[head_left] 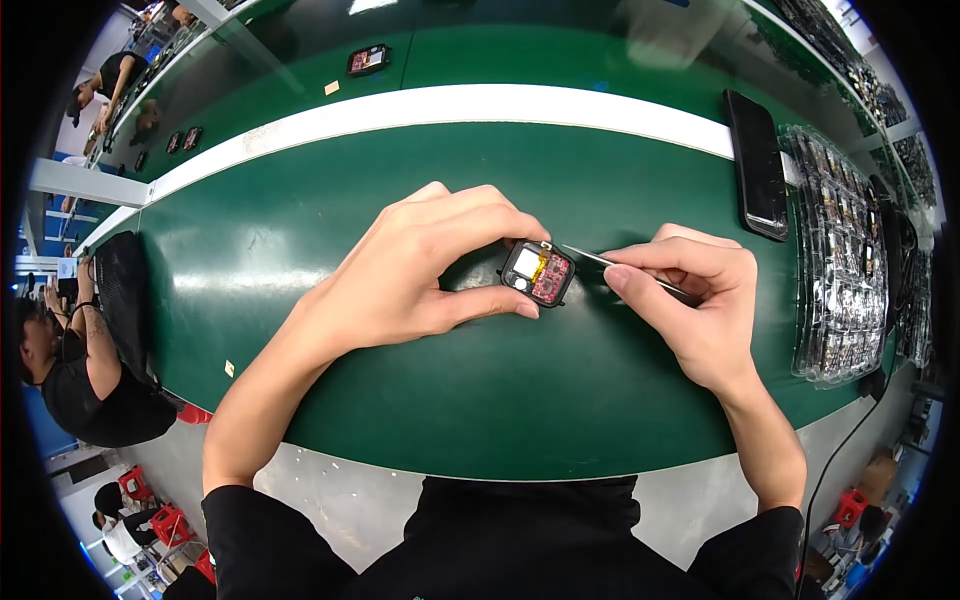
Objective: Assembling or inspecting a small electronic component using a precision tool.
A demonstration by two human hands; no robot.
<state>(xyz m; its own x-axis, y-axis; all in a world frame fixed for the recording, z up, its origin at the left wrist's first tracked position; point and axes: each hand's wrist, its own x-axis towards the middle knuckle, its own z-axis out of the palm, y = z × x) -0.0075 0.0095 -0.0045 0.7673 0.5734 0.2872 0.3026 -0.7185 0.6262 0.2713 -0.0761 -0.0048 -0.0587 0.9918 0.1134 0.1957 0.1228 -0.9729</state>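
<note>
A small black device housing (513,281) lies open-faced between the thumb and fingers of my left hand (410,265). Inside it show a white square part, a yellow flex strip and a red circuit board (552,281). My right hand (700,290) pinches a pair of thin metal tweezers (592,257). Their tip points left, close to the upper right edge of the housing; I cannot tell whether it touches. Both hands are over the green table mat (480,400).
Stacked clear plastic trays (840,270) full of small parts stand at the right, beside a black phone (757,165). Beyond a white bar (430,107) lies another open device (369,60). A co-worker (95,380) sits at the left near a black bag (125,300).
</note>
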